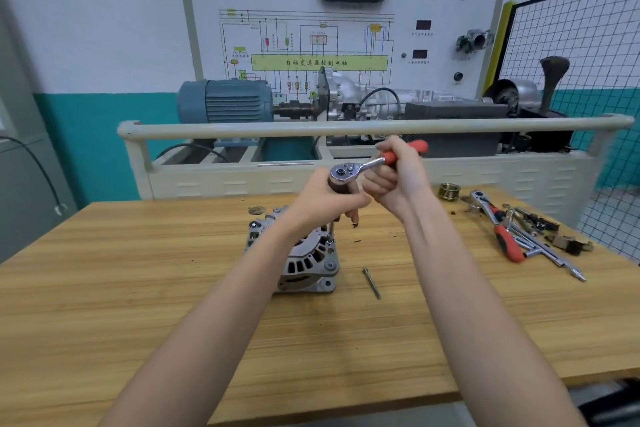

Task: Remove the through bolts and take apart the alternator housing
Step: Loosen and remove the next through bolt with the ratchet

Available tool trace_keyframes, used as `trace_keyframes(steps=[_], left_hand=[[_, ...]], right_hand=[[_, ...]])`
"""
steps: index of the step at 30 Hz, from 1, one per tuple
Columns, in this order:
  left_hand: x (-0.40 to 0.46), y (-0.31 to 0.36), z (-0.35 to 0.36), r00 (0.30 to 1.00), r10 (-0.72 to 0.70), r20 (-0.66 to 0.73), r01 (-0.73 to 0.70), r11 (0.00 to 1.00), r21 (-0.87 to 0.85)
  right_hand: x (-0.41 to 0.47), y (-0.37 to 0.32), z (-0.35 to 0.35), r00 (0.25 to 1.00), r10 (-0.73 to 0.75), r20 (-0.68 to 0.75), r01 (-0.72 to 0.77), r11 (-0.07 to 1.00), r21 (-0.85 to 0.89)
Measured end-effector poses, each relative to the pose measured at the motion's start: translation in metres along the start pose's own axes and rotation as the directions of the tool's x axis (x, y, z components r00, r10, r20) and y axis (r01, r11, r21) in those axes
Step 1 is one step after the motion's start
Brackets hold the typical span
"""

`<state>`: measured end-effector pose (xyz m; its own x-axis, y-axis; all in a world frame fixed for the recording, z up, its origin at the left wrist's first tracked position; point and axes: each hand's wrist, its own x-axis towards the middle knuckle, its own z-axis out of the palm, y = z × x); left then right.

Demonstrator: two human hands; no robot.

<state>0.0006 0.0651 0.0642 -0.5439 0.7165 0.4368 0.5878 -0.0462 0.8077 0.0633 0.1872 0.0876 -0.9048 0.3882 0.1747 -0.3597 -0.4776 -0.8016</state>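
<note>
Behind, across the upper half of the frame: a training rig (pixel 346 45) with wiring diagram, blue motor (pixel 225 100) and gearbox. Below it, filling the lower half: a wooden workbench (pixel 138 288).

At frame centre, on the bench: the alternator (pixel 304 260), housing halves not yet parted, vented end facing the camera. Partly hidden by the left forearm.

Right of centre, on the bench edge: a scatter of loose tools (pixel 530 239), among them a spare ratchet (pixel 498 225) with red grip. Just above these, a grooved pulley (pixel 449 191), off the alternator.

Above the alternator: a ratchet wrench (pixel 367 165), head at centre, red handle running to the upper right. From beneath the head, an extension (pixel 331 230) dropping to the housing's right rim, apparently seated on a through bolt.

Left hand (pixel 329 201): fingers wrapped round the socket stem under the ratchet head, steadying it. Right hand (pixel 398 180): fingers clenched on the red handle.

Smallest: one through bolt (pixel 371 283) already out, lying flat on the bench just right of the alternator.

Step in hand, by the look of it: backing out a further through bolt. Next move: swinging the handle while keeping the extension upright, so as not to slip off the bolt head; then lifting the bolt free.
</note>
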Motion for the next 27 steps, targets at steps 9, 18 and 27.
trace_keyframes(steps=[9, 18, 27], left_hand=[[0.007, -0.010, 0.017, 0.965, -0.053, -0.258, -0.007, 0.974, -0.225], [0.002, -0.008, 0.044, 0.790, -0.095, -0.605, -0.027, 0.981, -0.190], [0.007, -0.005, -0.004, 0.994, 0.019, 0.111, -0.003, 0.989, -0.148]], right_hand=[[-0.007, 0.019, 0.011, 0.966, -0.161, -0.202, 0.185, 0.977, 0.107], [-0.041, 0.049, 0.014, 0.841, -0.367, -0.397, 0.447, 0.885, 0.131], [0.019, -0.012, 0.001, 0.983, 0.148, 0.105, -0.136, 0.984, -0.111]])
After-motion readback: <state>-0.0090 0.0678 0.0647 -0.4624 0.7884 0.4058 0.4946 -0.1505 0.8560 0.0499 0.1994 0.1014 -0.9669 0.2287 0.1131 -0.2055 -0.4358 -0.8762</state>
